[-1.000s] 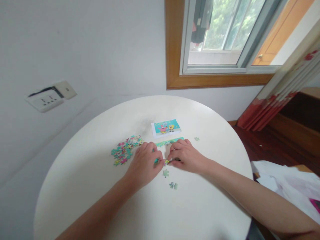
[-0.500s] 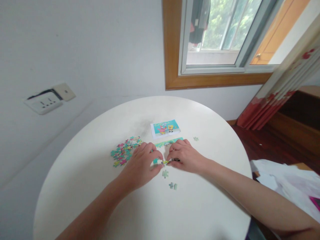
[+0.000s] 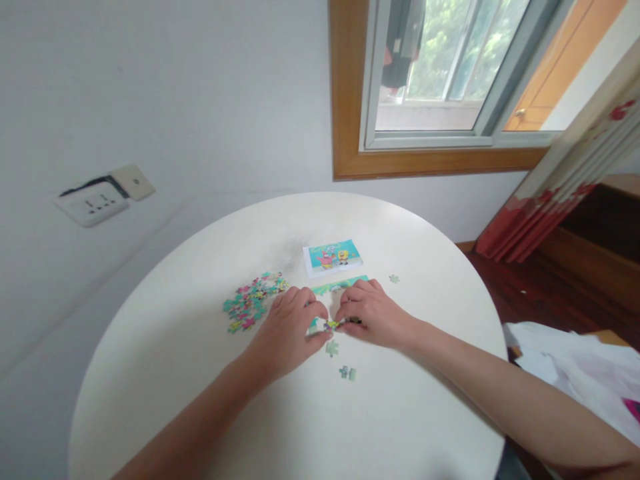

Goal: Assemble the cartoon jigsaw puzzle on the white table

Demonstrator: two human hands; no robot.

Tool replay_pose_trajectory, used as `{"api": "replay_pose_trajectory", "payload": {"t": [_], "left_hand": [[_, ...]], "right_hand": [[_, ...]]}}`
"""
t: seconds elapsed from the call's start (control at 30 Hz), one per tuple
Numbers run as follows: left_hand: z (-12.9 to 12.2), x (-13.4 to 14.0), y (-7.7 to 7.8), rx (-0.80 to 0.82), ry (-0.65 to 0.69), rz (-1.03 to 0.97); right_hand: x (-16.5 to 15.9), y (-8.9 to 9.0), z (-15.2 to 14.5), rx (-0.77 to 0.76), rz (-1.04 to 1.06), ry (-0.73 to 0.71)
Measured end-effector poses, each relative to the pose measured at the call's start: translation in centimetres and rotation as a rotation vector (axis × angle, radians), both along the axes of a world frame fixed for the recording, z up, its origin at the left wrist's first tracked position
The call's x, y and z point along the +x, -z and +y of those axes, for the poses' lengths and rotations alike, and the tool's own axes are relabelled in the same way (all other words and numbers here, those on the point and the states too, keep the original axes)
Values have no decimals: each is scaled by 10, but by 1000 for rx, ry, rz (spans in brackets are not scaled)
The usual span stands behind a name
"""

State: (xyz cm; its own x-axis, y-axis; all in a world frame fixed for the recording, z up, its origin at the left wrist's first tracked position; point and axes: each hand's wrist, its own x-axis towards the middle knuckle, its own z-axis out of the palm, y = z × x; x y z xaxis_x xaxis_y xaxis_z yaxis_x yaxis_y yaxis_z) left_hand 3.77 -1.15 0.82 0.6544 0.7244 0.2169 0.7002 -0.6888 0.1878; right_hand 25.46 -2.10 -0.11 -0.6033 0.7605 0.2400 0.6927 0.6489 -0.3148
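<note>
Both hands meet over a partly joined jigsaw puzzle (image 3: 340,285), whose teal and green upper strip shows behind the fingers. My left hand (image 3: 293,323) has thumb and forefinger closed on the left side of a small yellow and purple puzzle piece (image 3: 331,326). From the right, my right hand (image 3: 371,313) pinches at the same spot, its fingertips against that piece. Much of the puzzle lies hidden beneath the hands. Just below them is a loose pale green piece (image 3: 332,348). Nearer me lie a couple of greyish green pieces (image 3: 347,373), side by side.
A heap of mixed puzzle pieces (image 3: 253,300) lies left of my left hand. Behind the puzzle is a picture card (image 3: 333,257) with cartoon figures. One single piece (image 3: 395,279) sits to the right. The round white table (image 3: 200,413) stands against the wall below a window.
The view has shifted slightly. Both hands keep almost the same pose at the yellow and purple piece, with only tiny finger movement.
</note>
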Motion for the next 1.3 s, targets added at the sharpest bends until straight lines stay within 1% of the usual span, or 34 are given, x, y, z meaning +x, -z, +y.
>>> {"api": "replay_pose_trajectory", "payload": {"t": [0.27,0.53,0.73,1.0,1.13,1.3], "left_hand": [[3,-5,0,0,26,-51],[1,-1,0,-16,23,-5],[0,-2,1,-20,27,-7],[-1,-4,-5,4,-2,5],[-1,-5,-3,25,-11,32],[-2,-2,-2,-3,-8,49]], "right_hand": [[1,0,0,-10,-6,0],[1,-1,0,-16,-14,0],[1,-1,-1,-14,5,-6],[2,0,0,-12,-6,-7],[1,1,0,-16,-11,-5],[1,1,0,-15,8,-7]]}}
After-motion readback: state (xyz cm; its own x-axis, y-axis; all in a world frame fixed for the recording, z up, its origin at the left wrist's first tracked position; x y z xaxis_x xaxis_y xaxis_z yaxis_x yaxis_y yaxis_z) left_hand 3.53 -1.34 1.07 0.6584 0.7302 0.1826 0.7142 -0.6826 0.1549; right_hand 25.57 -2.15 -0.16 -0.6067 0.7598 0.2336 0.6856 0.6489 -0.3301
